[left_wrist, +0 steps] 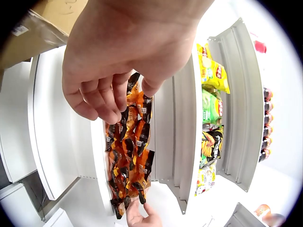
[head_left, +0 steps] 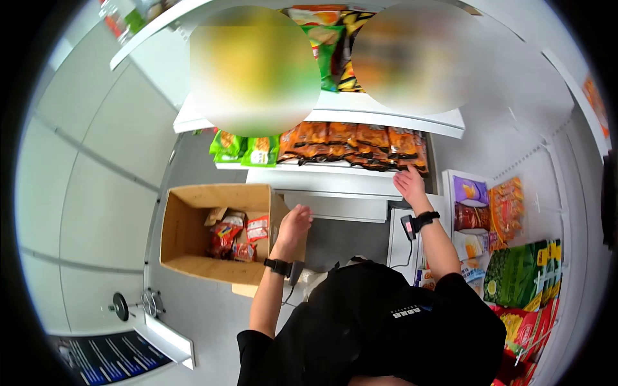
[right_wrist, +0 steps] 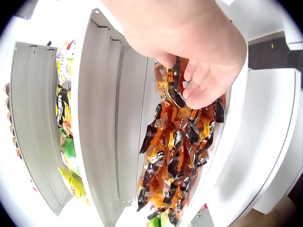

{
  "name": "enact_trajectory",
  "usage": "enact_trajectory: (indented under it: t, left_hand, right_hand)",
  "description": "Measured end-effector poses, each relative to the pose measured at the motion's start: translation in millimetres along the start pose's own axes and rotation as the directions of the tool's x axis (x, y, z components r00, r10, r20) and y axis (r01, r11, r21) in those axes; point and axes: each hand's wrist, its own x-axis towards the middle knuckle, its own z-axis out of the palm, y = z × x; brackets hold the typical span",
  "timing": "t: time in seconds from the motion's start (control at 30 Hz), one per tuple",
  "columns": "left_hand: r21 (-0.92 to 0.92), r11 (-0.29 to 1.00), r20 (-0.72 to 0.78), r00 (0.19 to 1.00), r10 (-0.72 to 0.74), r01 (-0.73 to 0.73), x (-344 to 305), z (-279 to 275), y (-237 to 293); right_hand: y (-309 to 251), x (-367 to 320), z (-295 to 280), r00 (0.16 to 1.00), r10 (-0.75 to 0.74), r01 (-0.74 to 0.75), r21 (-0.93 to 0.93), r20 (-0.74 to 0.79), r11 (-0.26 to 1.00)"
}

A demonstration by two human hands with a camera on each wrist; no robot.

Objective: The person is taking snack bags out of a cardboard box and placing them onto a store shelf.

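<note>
Packets (head_left: 357,136) by the loosely spread right hand (head_left: 411,184) risked sliding off the shelf (left_wrist: 100,153) if nudged, the left hand (head_left: 294,225) relaxed, empty.

The left fingers (left_wrist: 120,93) partly hide orange packets (left_wrist: 128,151).

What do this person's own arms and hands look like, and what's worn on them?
The left hand and right hand are gloveless. Each wrist wears a black band carrying a small, dark, boxy device with a thin, dark cable. Short, black fabric sleeves leave the forearms bare.
</note>
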Motion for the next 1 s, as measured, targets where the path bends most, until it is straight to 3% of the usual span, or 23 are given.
enact_trajectory:
  t: [0.23, 0.33, 0.5, 0.6, 0.77, 1.0]
  left_hand:
    - [-0.075, 0.997, -0.061, 0.998, 0.029, -0.034, -7, -28, -7]
    - [-0.107, 0.989, -0.127, 0.988, 0.092, -0.106, -19, -43, -10]
    - [-0.178, 0.976, -0.232, 0.969, 0.081, -0.124, -41, -72, -11]
    - [-0.318, 0.933, -0.264, 0.961, 0.086, -0.171, -55, -91, -15]
    - [-0.286, 0.952, -0.361, 0.933, 0.001, -0.112, -76, -127, -9]
    - [-0.425, 0.902, -0.406, 0.906, -0.122, -0.069, -73, -202, -33]
  right_hand:
    - [42, -5, 10, 0.979, 0.176, -0.178, 0.015, 0.098, 0.984]
    - [57, -8, 30, 0.972, 0.213, -0.212, -0.023, 0.101, 0.977]
    - [82, -3, 61, 0.948, 0.299, -0.283, -0.139, 0.112, 0.949]
    - [99, 1, 85, 0.927, 0.335, -0.304, -0.188, 0.17, 0.934]
    - [126, -12, 142, 0.902, 0.383, -0.326, -0.268, 0.2, 0.907]
    - [171, -25, 193, 0.855, 0.459, -0.356, -0.368, 0.243, 0.859]
